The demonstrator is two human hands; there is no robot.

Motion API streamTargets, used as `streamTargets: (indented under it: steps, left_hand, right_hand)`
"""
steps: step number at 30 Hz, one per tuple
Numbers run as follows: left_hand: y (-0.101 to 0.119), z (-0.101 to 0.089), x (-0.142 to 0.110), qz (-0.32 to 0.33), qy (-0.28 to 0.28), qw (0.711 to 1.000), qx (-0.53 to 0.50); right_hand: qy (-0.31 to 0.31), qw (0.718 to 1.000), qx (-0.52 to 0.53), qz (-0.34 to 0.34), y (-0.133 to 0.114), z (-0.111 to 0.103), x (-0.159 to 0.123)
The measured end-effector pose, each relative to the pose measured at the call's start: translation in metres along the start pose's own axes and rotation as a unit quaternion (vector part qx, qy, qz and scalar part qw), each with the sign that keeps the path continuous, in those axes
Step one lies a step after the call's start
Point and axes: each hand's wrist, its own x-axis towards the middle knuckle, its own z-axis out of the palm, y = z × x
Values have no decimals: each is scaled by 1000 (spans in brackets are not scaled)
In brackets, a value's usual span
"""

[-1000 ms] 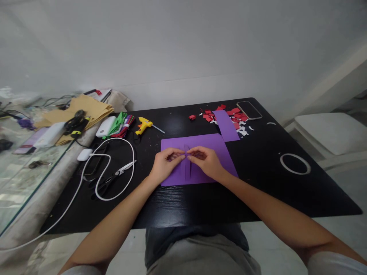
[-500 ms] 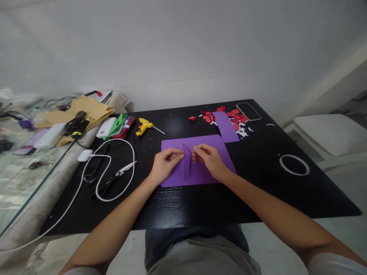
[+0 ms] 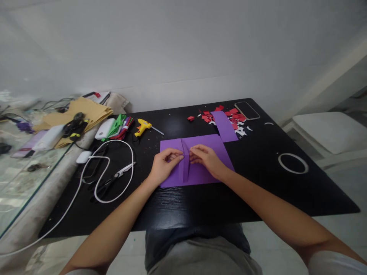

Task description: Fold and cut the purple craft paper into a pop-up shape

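Note:
A folded strip of purple paper (image 3: 185, 168) stands on edge over a flat purple sheet (image 3: 213, 147) at the middle of the black table. My left hand (image 3: 166, 163) pinches the strip's left side between thumb and curled fingers. On the other side, my right hand (image 3: 207, 159) has its thumb and bent fingers close together at the strip's right face; its fingertips seem to press on it. A narrower purple piece (image 3: 225, 126) lies beyond the sheet, over red paper scraps (image 3: 235, 114).
Left of the sheet lie a yellow glue gun (image 3: 142, 126), scissors (image 3: 124, 170), a looped white cable (image 3: 132, 152) and bundled coloured strips (image 3: 118, 126). A phone (image 3: 247, 110) rests at the back right, a white ring (image 3: 293, 163) nearer. A white stool (image 3: 329, 133) stands beyond the table.
The folded strip has shifted slightly and spreads a little wider at its base. My right hand has moved left, closer to the strip. My left hand stays at its side.

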Motion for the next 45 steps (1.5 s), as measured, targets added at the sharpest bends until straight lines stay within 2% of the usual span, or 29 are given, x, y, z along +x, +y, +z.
streamTargets:
  steps: [6, 21, 33, 39, 45]
  left_hand:
    - [-4, 2, -1, -14, -16, 999, -31]
    - [-10, 5, 1, -62, -39, 995, -65]
    - [-6, 3, 3, -53, -14, 996, -75]
    - [-5, 2, 4, -50, -4, 996, -77]
    - [-5, 3, 3, -41, -7, 996, -75]
  right_hand:
    - [-13, 999, 17, 30, 5, 1, 1]
    - [3, 998, -60, -21, 10, -1, 1]
    - [-10, 995, -91, -40, 8, -2, 1]
    - [-41, 993, -107, -21, 3, -1, -3]
    - [-41, 994, -99, -21, 3, 1, -4]
